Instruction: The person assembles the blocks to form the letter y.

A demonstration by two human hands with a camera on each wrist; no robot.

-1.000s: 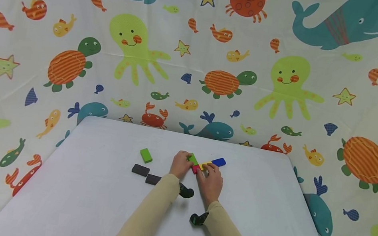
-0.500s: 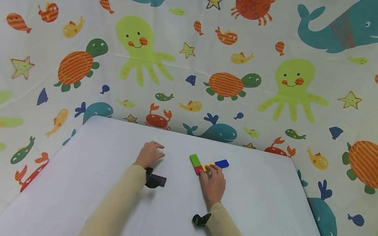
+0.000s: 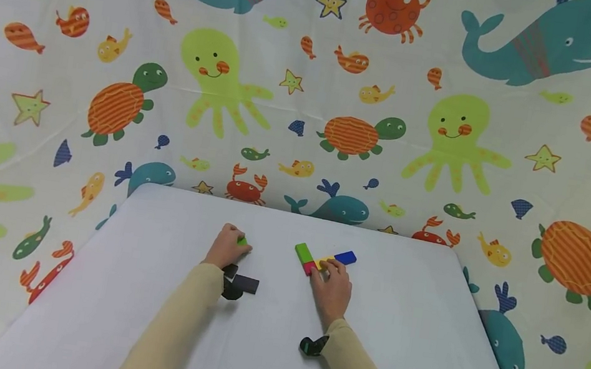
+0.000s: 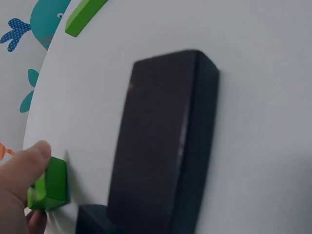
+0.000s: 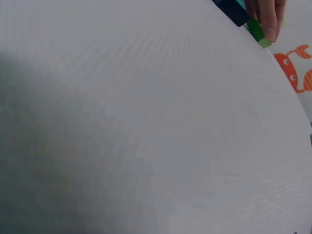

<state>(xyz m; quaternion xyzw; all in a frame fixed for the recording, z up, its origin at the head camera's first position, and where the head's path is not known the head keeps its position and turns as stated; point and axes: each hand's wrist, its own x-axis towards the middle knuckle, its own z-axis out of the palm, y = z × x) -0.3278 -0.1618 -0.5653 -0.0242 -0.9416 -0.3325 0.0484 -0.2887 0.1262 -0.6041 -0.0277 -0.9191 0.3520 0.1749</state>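
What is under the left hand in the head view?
Part of a green block shows, pinched by the left hand; the block's remainder and anything beneath the palm are covered.

Cannot see, in head view, most of green block [image 3: 242,241] in left hand [image 3: 224,249], or part of yellow block [image 3: 324,259] behind right hand [image 3: 333,291]. Find black block [image 4: 151,141] cut off by left-wrist view's bottom edge; cannot identify dark shape [image 4: 91,220] beside it. Find both sleeves [image 3: 170,324] cut off by head view's lower edge.

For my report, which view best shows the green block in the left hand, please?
Left wrist: the green block appears largest. In head, the left hand hides most of it; right wrist shows it small, partly covered.
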